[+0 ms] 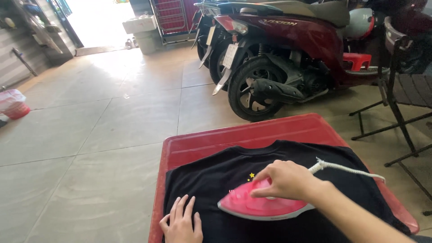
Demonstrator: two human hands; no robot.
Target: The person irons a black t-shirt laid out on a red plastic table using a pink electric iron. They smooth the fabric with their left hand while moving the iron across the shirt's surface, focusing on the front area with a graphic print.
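Iron [258,204] gripped in right hand [285,180], sitting mid-chest on black shirt [216,180] spread over red desk [252,135]. Left hand [181,222] flat, fingers open, pinning fabric. Looks mostly smooth already; sleeves probably left.

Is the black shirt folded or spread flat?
Spread flat: the shirt covers the red table, iron resting on it.

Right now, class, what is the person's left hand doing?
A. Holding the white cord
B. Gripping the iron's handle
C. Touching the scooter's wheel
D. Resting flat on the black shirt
D: the left hand lies palm down with fingers spread on the black shirt, beside the pink iron, whose handle the right hand grips.
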